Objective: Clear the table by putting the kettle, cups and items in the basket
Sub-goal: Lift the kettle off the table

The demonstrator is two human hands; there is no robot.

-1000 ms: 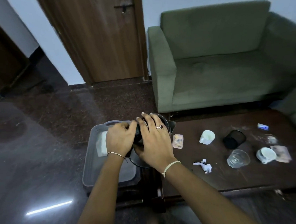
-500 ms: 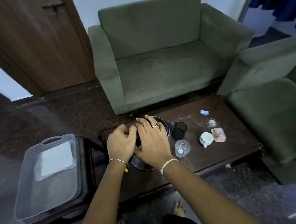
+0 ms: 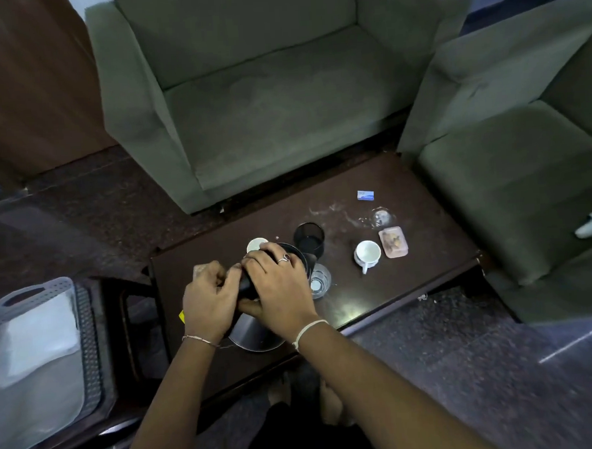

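Both hands grip a steel kettle [image 3: 255,333] with a black top over the left part of the dark wooden table [image 3: 426,251]. My left hand [image 3: 209,301] holds its handle side and my right hand [image 3: 281,290] wraps over the black top. Behind the kettle stands a white cup [image 3: 256,244], partly hidden. A black cup [image 3: 309,239], a clear glass [image 3: 320,280], a white cup on a saucer [image 3: 367,254] and a pink packet [image 3: 393,242] lie to the right. The grey basket [image 3: 38,368] sits on a low stand at the far left.
A small blue-and-white card [image 3: 365,195] and a clear wrapper [image 3: 380,216] lie near the table's far edge. A green sofa [image 3: 263,88] stands behind the table, a second green chair [image 3: 525,178] at its right. My bare feet show below the near edge.
The view has swung right and down, so the basket now lies far left. Both hands have stayed closed on the kettle over the table's left part.
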